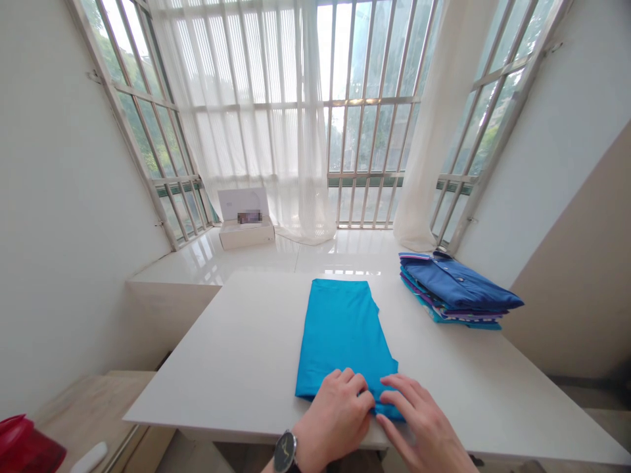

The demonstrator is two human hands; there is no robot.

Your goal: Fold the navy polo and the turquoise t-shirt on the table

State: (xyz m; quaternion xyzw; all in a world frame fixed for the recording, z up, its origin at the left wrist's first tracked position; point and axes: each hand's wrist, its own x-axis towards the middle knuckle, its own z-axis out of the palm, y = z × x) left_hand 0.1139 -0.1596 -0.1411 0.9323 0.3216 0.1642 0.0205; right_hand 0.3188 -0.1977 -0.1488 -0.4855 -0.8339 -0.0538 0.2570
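A bright blue garment (342, 328), folded into a long flat piece, lies on the white table (236, 355) with its near end by the table's front edge. At that near end, my left hand (340, 410) has its fingers curled and closed on the cloth. A dark-faced wristwatch (284, 452) is on the left wrist. Over the garment's near right corner, my right hand (419, 420) is held with fingers and thumb apart, the fingertips touching the cloth. The garment's right side has an uneven outline. Part of its near edge is hidden behind my hands.
At the right of the table is a stack of folded clothes (453, 286), a dark blue buttoned one on top. A white box (246, 230) with its lid raised stands on the windowsill (187, 263). Low at the left is a red object (29, 447).
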